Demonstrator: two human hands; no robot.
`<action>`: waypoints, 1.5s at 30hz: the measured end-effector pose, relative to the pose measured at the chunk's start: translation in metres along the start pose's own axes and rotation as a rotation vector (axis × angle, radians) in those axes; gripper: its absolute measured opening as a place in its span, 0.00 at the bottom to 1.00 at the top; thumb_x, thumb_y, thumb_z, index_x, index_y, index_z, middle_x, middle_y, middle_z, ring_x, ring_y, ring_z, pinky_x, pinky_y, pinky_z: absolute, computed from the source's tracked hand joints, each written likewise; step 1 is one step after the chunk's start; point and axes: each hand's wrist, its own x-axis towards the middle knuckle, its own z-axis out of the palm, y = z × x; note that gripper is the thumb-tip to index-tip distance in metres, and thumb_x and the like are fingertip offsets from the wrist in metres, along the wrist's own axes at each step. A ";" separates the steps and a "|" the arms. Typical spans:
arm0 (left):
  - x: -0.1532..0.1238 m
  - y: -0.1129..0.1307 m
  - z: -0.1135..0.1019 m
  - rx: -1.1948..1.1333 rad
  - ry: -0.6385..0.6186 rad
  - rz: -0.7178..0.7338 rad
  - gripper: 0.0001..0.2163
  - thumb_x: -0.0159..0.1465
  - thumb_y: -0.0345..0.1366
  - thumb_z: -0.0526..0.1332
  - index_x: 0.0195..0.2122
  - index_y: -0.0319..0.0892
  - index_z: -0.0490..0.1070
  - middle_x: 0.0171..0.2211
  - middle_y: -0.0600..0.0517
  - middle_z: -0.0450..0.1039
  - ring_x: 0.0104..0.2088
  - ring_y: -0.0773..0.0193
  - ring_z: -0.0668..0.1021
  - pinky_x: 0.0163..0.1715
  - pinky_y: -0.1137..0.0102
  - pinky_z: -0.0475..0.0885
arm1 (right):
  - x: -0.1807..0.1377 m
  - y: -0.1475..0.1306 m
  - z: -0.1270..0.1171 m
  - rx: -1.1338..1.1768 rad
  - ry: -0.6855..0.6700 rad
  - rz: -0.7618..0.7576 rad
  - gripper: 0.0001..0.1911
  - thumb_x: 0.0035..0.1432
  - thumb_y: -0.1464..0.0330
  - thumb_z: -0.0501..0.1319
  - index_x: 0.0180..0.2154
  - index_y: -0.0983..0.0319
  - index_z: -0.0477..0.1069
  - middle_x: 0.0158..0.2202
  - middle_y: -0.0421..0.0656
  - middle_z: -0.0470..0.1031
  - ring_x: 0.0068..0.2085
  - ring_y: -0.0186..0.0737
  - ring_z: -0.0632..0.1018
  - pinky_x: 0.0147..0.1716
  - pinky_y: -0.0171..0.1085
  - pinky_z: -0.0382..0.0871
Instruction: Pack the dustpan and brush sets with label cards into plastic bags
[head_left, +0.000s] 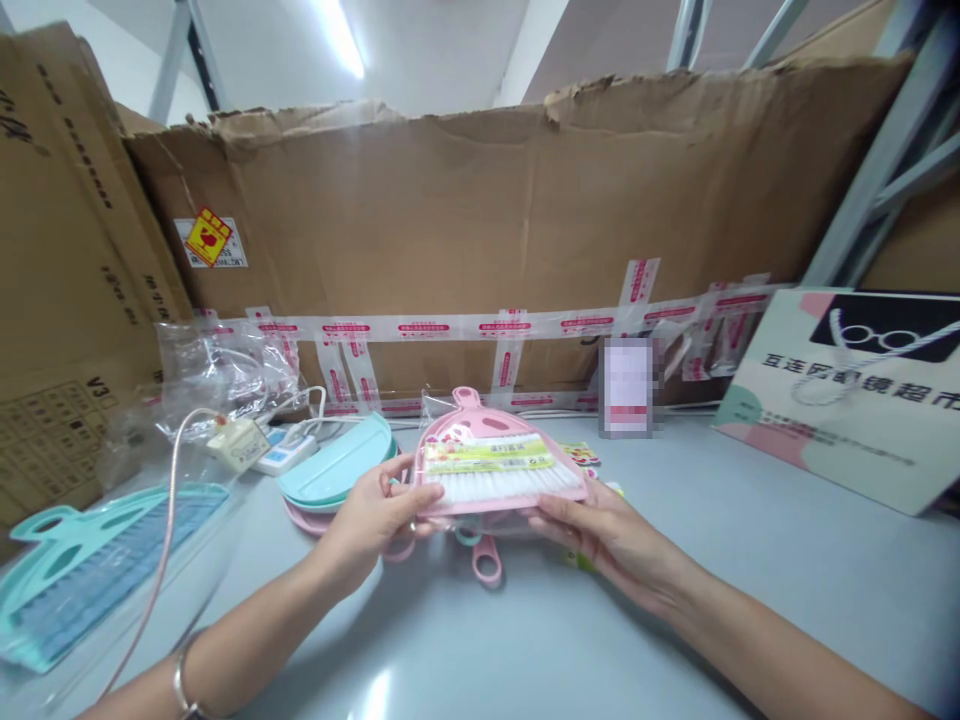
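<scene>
A pink dustpan and brush set (487,425) in clear wrap, with white bristles and a yellow-green label (487,455), is held level above the table. My left hand (394,500) grips its left edge, thumb on top. My right hand (585,520) has hold of the right front corner, thumb also on top. Below the set, a pink handle with a loop (487,562) and part of a mint one (469,537) show; the rest of them is hidden. Beside my left hand lie stacked mint dustpans (337,465) with a pink one (306,518) underneath.
A wrapped mint dustpan with blue bristles (112,560) lies at the left, a cable (169,510) crossing over it. Behind stand a power strip (285,450), a charger (238,443) and a large cardboard box (420,220). A printed paper bag (847,400) leans at the right.
</scene>
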 end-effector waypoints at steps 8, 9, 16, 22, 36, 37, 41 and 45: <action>-0.001 -0.005 0.008 0.020 -0.002 0.047 0.36 0.46 0.36 0.69 0.54 0.35 0.53 0.19 0.53 0.74 0.19 0.66 0.76 0.14 0.79 0.61 | 0.006 0.008 -0.004 -0.004 0.174 0.033 0.10 0.43 0.70 0.68 0.30 0.67 0.73 0.25 0.44 0.78 0.25 0.32 0.77 0.27 0.28 0.73; -0.002 -0.004 0.008 0.056 -0.011 0.048 0.35 0.48 0.38 0.67 0.54 0.35 0.53 0.18 0.54 0.73 0.18 0.65 0.75 0.15 0.78 0.62 | 0.006 0.007 -0.005 0.008 0.173 0.024 0.10 0.43 0.70 0.68 0.30 0.67 0.73 0.25 0.44 0.78 0.25 0.32 0.77 0.27 0.29 0.73; -0.010 0.010 -0.010 0.342 -0.321 0.372 0.51 0.41 0.34 0.72 0.60 0.54 0.38 0.54 0.44 0.61 0.48 0.54 0.71 0.46 0.64 0.66 | 0.004 0.003 -0.004 0.062 0.156 -0.004 0.11 0.39 0.70 0.69 0.28 0.66 0.73 0.22 0.40 0.76 0.22 0.30 0.75 0.25 0.28 0.72; -0.002 -0.003 -0.011 0.553 -0.150 0.584 0.19 0.51 0.35 0.65 0.45 0.47 0.67 0.46 0.47 0.64 0.48 0.53 0.68 0.47 0.64 0.64 | -0.001 0.000 0.001 -0.019 0.053 -0.051 0.10 0.44 0.67 0.67 0.31 0.65 0.74 0.25 0.41 0.77 0.26 0.31 0.76 0.29 0.28 0.71; -0.002 -0.008 0.001 0.223 0.074 0.466 0.09 0.49 0.37 0.66 0.31 0.45 0.71 0.35 0.51 0.69 0.39 0.57 0.72 0.36 0.68 0.68 | -0.003 0.005 0.002 -0.136 -0.002 -0.303 0.60 0.36 0.63 0.71 0.60 0.46 0.31 0.55 0.47 0.64 0.46 0.43 0.74 0.44 0.43 0.68; -0.002 -0.008 0.002 0.235 0.108 0.458 0.08 0.50 0.37 0.66 0.31 0.44 0.71 0.33 0.52 0.69 0.36 0.60 0.72 0.33 0.70 0.68 | -0.003 0.006 -0.001 -0.203 -0.058 -0.327 0.63 0.31 0.64 0.72 0.60 0.46 0.32 0.57 0.47 0.60 0.50 0.45 0.71 0.46 0.44 0.66; -0.002 -0.012 0.002 0.303 0.208 0.423 0.08 0.52 0.40 0.64 0.29 0.42 0.71 0.30 0.53 0.70 0.27 0.67 0.71 0.22 0.76 0.65 | 0.001 0.011 -0.010 -0.504 -0.032 -0.389 0.45 0.31 0.67 0.72 0.53 0.51 0.59 0.58 0.44 0.59 0.54 0.46 0.66 0.52 0.43 0.59; -0.002 -0.015 0.002 0.278 0.145 0.327 0.11 0.56 0.44 0.59 0.30 0.41 0.71 0.32 0.51 0.71 0.14 0.76 0.64 0.10 0.78 0.56 | 0.005 0.011 -0.008 -0.521 0.202 -0.442 0.14 0.51 0.59 0.60 0.39 0.58 0.72 0.47 0.44 0.71 0.49 0.45 0.70 0.52 0.43 0.59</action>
